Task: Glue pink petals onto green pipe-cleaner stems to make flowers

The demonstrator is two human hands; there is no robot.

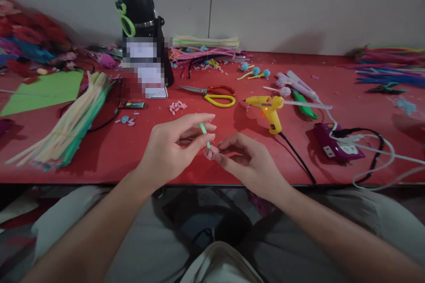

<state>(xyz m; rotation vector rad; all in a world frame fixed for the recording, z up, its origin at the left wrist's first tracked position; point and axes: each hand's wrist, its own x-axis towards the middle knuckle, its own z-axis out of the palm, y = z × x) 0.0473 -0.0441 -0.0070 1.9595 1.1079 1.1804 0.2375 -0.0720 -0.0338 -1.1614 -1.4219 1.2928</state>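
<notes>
Near the front edge of the red table, my left hand [175, 143] pinches a short green stem [202, 129] between thumb and fingers. A small pink flower-like piece [210, 153] sits at the stem's lower end. The thumb and fingertips of my right hand [249, 159] close on the right side of this pink piece. Just beyond my left hand is a little pile of cut pink bits [178, 106]. Scissors [212, 94] with red and yellow handles lie behind my hands, and a yellow glue gun [268, 109] stands to the right.
Pipe cleaners [71, 124] lie in a bundle at the left by a green sheet [46, 90]. A black bottle [139, 13] stands behind a phone. At the right are a purple power socket [338, 148] and loose cables [392, 146]. Small blue flowers [255, 71] lie toward the back.
</notes>
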